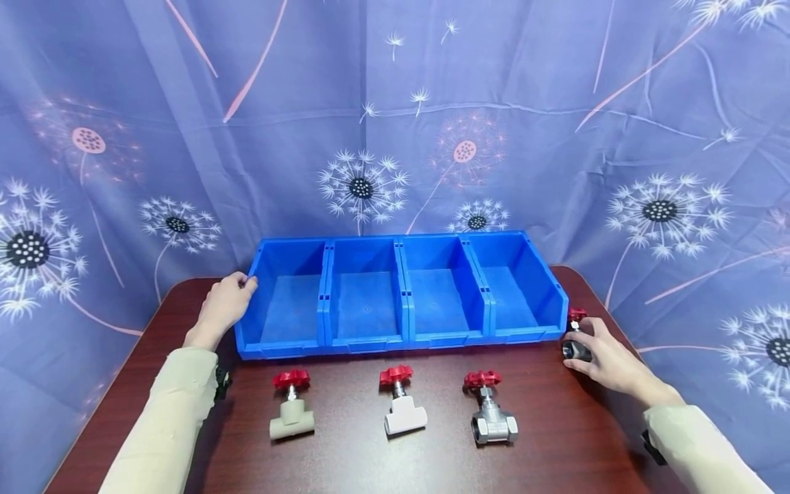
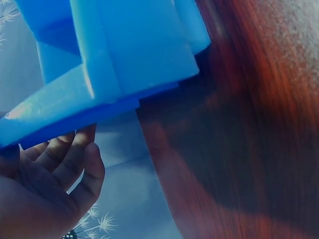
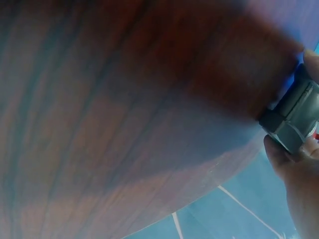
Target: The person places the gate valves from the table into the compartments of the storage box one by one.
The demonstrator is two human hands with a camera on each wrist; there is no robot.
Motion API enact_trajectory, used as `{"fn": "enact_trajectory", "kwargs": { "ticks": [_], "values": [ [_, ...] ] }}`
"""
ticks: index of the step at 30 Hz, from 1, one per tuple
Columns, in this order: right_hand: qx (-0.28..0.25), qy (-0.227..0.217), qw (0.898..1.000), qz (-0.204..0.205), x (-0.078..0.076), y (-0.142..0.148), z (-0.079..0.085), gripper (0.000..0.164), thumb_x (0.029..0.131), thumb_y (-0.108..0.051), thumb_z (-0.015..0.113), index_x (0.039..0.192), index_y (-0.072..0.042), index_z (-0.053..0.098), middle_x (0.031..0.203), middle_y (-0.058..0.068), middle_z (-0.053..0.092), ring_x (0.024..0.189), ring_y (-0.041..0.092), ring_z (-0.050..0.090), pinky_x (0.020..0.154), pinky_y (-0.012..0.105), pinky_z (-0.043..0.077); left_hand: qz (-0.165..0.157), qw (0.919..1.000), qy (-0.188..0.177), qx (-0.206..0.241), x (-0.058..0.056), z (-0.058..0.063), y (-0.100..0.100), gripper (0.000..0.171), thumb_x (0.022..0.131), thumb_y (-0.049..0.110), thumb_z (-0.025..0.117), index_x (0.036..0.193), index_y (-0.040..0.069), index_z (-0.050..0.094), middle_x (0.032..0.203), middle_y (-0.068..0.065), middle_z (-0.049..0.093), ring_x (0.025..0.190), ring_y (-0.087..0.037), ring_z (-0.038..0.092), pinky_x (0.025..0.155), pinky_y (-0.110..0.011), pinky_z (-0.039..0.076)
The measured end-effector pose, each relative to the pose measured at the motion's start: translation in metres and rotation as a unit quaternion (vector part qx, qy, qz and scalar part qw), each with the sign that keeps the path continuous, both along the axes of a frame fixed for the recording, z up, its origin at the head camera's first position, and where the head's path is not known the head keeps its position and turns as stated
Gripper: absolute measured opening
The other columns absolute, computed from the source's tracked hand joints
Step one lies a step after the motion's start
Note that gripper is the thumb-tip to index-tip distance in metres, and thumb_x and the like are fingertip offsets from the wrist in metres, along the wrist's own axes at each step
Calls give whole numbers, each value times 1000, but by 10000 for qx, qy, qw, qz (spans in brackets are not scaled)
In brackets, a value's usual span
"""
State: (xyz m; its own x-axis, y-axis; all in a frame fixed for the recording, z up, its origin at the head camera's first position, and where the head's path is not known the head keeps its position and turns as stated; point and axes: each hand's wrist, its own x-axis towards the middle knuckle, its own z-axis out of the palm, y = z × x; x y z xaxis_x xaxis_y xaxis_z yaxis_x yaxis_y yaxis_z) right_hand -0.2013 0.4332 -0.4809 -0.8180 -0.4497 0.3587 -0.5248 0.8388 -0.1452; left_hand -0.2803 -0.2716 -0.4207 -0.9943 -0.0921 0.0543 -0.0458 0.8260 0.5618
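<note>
In the head view my left hand point(image 1: 223, 305) grips the left side of a row of joined blue storage bins point(image 1: 364, 343). The left wrist view has the fingers point(image 2: 65, 159) curled against the outer side of the end bin point(image 2: 144, 55). Off the right end of the row, my right hand point(image 1: 607, 357) holds a dark metal valve point(image 1: 579, 350) with a red handwheel, thumb and fingers on either side of its body. The right wrist view catches part of this valve point(image 3: 291, 117) at its edge.
In front of the bins, three valves with red handwheels stand on the dark wooden table point(image 1: 345, 466): a beige-green one point(image 1: 293, 418), a white one point(image 1: 404, 415) and a silver metal one point(image 1: 494, 420). A blue patterned curtain point(image 1: 395, 82) hangs behind.
</note>
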Motion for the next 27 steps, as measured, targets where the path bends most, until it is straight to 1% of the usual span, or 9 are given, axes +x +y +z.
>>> {"fn": "enact_trajectory", "kwargs": {
  "ticks": [3,8,14,18,21,23,27],
  "values": [
    [-12,5,10000,-67,1,2,-1,43,67,-15,89,103,-1,70,109,26,46,90,37,53,67,52,53,-17,10000,15,1,0,0,1,47,104,41,38,118,-1,56,101,-23,62,90,-40,58,71,-51,44],
    [-69,203,9996,-162,4,4,2,43,66,-12,89,103,-2,68,107,25,45,92,36,49,67,54,50,-50,10000,30,2,-1,0,1,50,104,43,37,119,-1,56,102,-23,62,91,-41,58,72,-52,44],
    [-205,533,9982,-188,4,6,14,47,63,-8,89,104,-1,66,105,25,43,89,37,46,62,54,48,-7,10000,29,-28,0,0,0,50,104,43,36,116,0,57,98,-22,62,88,-39,58,71,-50,44],
    [-185,759,9969,-128,1,6,31,51,60,-7,89,105,-1,65,104,24,43,84,33,47,60,50,48,-39,10000,28,23,1,2,0,49,104,42,37,116,-1,57,96,-22,61,87,-39,57,70,-50,44],
    [-113,902,9959,-26,-3,3,48,52,60,-6,89,106,-2,65,105,24,43,74,25,50,56,45,48,-58,10000,5,52,3,3,0,50,104,43,37,117,-2,56,99,-23,61,89,-40,58,70,-51,44],
    [-55,968,9953,50,-5,0,60,51,61,-7,88,106,-3,64,107,24,43,66,18,51,54,42,48,-49,10000,8,47,3,4,1,50,104,42,37,117,-2,56,100,-23,62,90,-41,58,71,-51,44],
    [-51,1066,9940,223,-11,-10,80,50,63,-7,88,106,-4,65,109,25,42,63,18,53,56,44,49,-59,10000,49,34,2,2,1,49,104,42,37,116,-2,57,99,-23,62,89,-41,58,71,-51,44]
  ]
}}
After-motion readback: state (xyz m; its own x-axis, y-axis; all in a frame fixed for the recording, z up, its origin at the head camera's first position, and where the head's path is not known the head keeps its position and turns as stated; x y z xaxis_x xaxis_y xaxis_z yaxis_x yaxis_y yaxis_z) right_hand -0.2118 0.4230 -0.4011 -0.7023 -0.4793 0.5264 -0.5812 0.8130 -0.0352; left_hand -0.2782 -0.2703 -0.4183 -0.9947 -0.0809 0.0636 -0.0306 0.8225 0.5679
